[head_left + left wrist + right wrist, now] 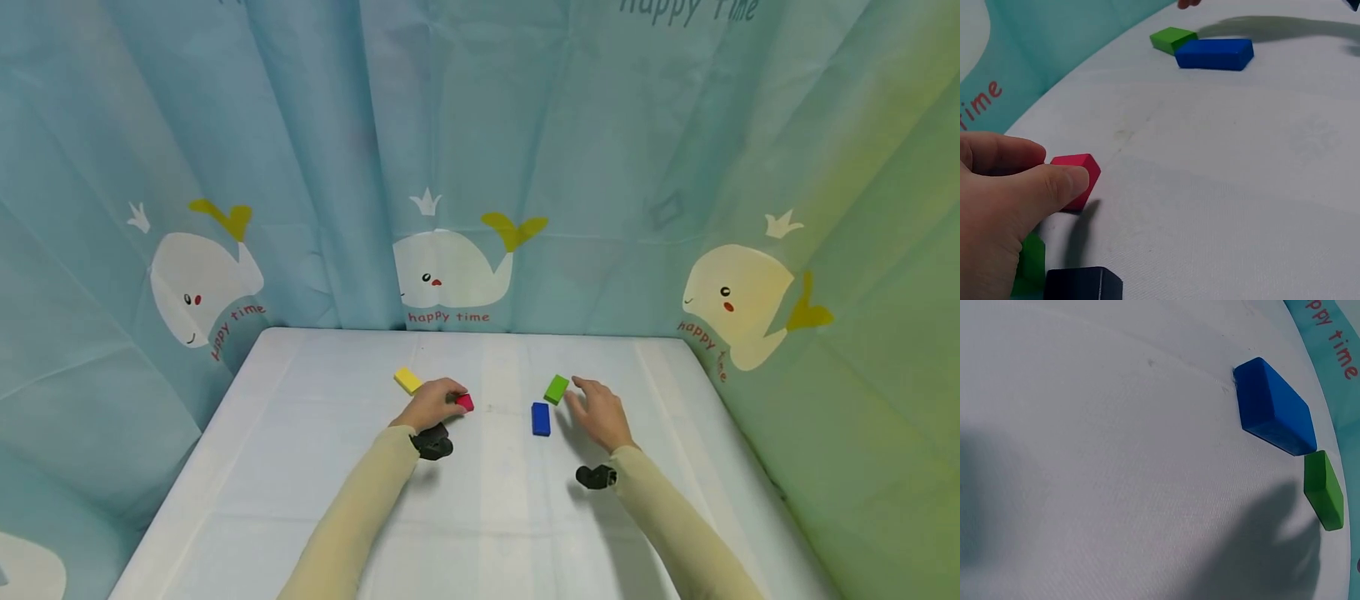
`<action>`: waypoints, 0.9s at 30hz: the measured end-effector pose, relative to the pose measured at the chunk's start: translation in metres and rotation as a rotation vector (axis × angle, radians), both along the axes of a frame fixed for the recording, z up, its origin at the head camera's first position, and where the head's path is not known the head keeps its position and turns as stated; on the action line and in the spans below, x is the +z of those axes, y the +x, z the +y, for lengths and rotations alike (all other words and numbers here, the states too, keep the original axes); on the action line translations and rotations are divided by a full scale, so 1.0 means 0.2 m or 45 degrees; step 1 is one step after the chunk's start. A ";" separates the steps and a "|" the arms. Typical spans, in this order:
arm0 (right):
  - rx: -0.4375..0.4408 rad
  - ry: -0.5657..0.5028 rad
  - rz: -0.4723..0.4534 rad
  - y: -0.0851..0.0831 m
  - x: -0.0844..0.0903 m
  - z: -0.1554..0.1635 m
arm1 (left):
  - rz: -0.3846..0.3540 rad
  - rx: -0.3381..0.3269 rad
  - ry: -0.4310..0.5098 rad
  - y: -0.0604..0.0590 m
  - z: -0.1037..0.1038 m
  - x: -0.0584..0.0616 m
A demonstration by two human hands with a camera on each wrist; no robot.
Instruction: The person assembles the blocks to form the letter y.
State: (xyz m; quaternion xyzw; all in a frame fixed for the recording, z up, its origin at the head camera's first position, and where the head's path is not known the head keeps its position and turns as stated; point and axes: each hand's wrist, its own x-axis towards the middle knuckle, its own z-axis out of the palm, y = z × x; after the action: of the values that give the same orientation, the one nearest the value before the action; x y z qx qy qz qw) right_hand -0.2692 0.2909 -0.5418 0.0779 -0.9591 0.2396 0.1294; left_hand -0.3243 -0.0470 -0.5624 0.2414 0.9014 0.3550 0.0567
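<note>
The left hand (pixel 432 404) pinches a red block (pixel 1075 181) between thumb and fingers, low over the white table. Part of a green block (pixel 1030 265) shows below that hand in the left wrist view, beside a dark block-like thing (pixel 1082 284) cut off by the frame edge. Just right of the bright green block (pixel 557 389), the right hand (pixel 602 414) hovers with its fingers spread and loosely bent, holding nothing. A blue block (pixel 541 419) lies close to that green block, nearer the person. Only the right hand's shadow shows in the right wrist view.
Behind the left hand lies a yellow block (pixel 408 381). The white table (pixel 495 517) ends at a blue-green curtain (pixel 465 150) with whale prints, which surrounds its back and sides. Each wrist carries a small black camera.
</note>
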 end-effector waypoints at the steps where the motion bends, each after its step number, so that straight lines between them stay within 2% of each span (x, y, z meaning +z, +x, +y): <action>1: 0.001 -0.002 0.007 0.00 0.00 0.00 | 0.012 -0.009 -0.007 0.00 0.00 0.00; 7: -0.007 -0.049 -0.016 0.03 -0.02 -0.01 | 0.063 -0.050 -0.056 0.02 0.04 0.01; 12: -0.018 -0.087 -0.054 0.05 -0.05 -0.01 | 0.040 0.005 -0.022 0.04 0.07 0.02; 17: -0.026 -0.157 -0.060 0.07 -0.06 -0.02 | 0.006 0.117 0.170 0.03 0.11 -0.02; 22: -0.029 -0.226 -0.066 0.08 -0.07 -0.04 | -0.133 0.226 0.401 0.04 0.16 -0.02; 27: -0.036 -0.233 -0.073 0.08 -0.07 -0.04 | -0.275 0.306 0.568 0.07 0.22 -0.01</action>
State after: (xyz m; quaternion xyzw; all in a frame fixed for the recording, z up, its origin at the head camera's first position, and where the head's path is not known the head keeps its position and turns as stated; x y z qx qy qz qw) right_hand -0.2524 0.2825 -0.5567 0.0454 -0.9375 0.3265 0.1120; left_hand -0.3106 -0.0030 -0.5636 0.1000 0.8119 0.5725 0.0553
